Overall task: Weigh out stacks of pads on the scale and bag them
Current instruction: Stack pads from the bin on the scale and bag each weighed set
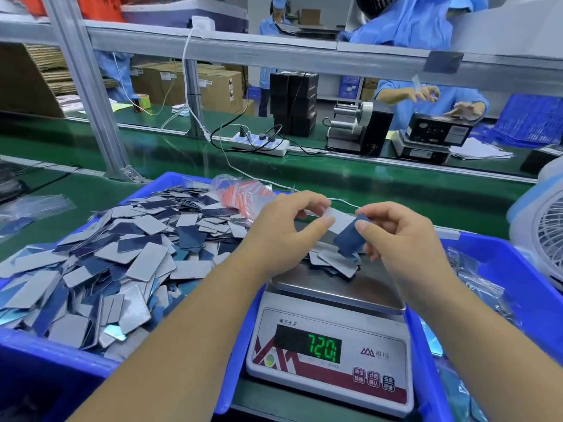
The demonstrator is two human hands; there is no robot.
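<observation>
A digital scale [332,357] stands in front of me, its green display reading 72.01. Several grey and blue pads [336,263] lie on its steel pan [359,290]. Above the pan my left hand [286,236] pinches a pale grey pad [339,222] by its left end. My right hand [399,239] pinches a dark blue pad [350,239] that overlaps the grey one. A large heap of loose pads [122,254] fills the blue bin [45,360] on the left. Small clear bags with red strips [243,193] lie at the bin's far edge.
A second blue bin [518,284] on the right holds filled clear bags [478,287]. A white fan [545,236] stands at the far right. Beyond lie a green conveyor [182,159], a power strip [259,143], a label dispenser [356,126] and workers in blue coats [426,99].
</observation>
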